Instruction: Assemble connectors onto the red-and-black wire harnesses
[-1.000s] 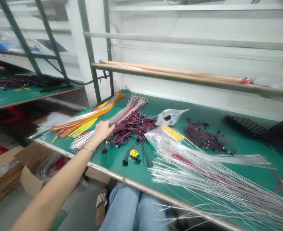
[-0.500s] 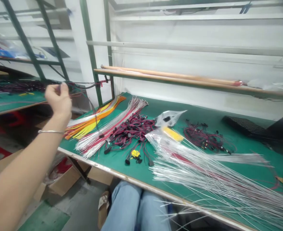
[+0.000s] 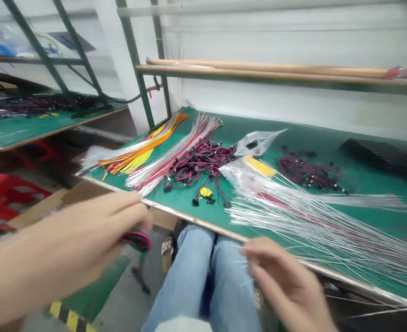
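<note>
My left hand (image 3: pixel 86 235) is close to the camera, blurred, below the bench's front edge, and pinches a red and black wire lead (image 3: pixel 136 240) that hangs from its fingertips. My right hand (image 3: pixel 286 283) is over my lap with fingers apart, touching the near ends of thin white wires (image 3: pixel 314 221) that fan over the bench edge. On the green bench (image 3: pixel 286 143) lie a tangle of red and black leads (image 3: pixel 196 163), a red and white wire bundle (image 3: pixel 176 157), and orange and yellow wires (image 3: pixel 141 152).
A clear plastic bag (image 3: pixel 257 140) and a yellow label (image 3: pixel 259 167) lie mid-bench, a second small lead pile (image 3: pixel 310 173) behind. A dark tray (image 3: pixel 380 154) sits far right. Wooden poles (image 3: pixel 266 68) rest on a rail. Cardboard box (image 3: pixel 44 207) and red stool (image 3: pixel 6 198) stand left.
My left hand took a lead from the pile, lifted it up to the left, then brought it down close over my lap. My right hand came into view at the white wires.
</note>
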### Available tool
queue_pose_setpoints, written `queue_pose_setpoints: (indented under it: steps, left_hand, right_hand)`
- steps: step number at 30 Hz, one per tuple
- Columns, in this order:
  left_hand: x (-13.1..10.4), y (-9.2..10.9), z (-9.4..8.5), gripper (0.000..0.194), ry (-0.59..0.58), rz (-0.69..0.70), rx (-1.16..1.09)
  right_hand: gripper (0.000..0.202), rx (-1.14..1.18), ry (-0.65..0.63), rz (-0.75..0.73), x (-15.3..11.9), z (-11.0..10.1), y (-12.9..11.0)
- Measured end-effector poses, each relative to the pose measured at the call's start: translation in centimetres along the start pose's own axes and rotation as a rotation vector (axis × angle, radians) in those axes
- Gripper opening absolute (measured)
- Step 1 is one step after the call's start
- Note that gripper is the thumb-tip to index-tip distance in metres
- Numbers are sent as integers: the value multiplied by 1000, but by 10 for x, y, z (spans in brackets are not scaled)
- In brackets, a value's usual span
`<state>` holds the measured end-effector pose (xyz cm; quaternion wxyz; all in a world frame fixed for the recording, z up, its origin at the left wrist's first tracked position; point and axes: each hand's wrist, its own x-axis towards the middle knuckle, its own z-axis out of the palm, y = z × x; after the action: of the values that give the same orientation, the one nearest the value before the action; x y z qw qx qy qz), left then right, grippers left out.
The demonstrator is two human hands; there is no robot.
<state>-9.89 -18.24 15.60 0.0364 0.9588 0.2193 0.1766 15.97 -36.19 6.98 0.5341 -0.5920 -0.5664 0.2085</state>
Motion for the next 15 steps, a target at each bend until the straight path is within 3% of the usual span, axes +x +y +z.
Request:
queue_pose_setpoints:
  steps: [2,3,4,6,8,9,12,15]
  left_hand:
    - [7,21,16,25,-244,97,-57]
    - [12,28,27,31,-260,89,-116]
    - [16,33,40,37,-199,56,-195]
    - [24,41,69,44,99,-94,-352]
    - [26,44,98,42,398,-248,-459]
    - [26,46,110,39,474,-291,-483]
    - [19,49,134,35,466,-312,-550]
    - [12,51,140,32,439,-366,-722]
  right_hand:
    - [57,20,-208,-103,13,41,-10]
    - [66,34,-263,-130,18,59,-11]
    - [63,56,-242,-157,21,73,-10]
    - [44,109,-70,-106,23,92,-3]
    - [22,158,120,-6,22,99,6]
    - [15,168,177,41,21,99,11]
    - [6,94,254,48,15,93,22]
    - [11,-4,250,-69,11,82,31]
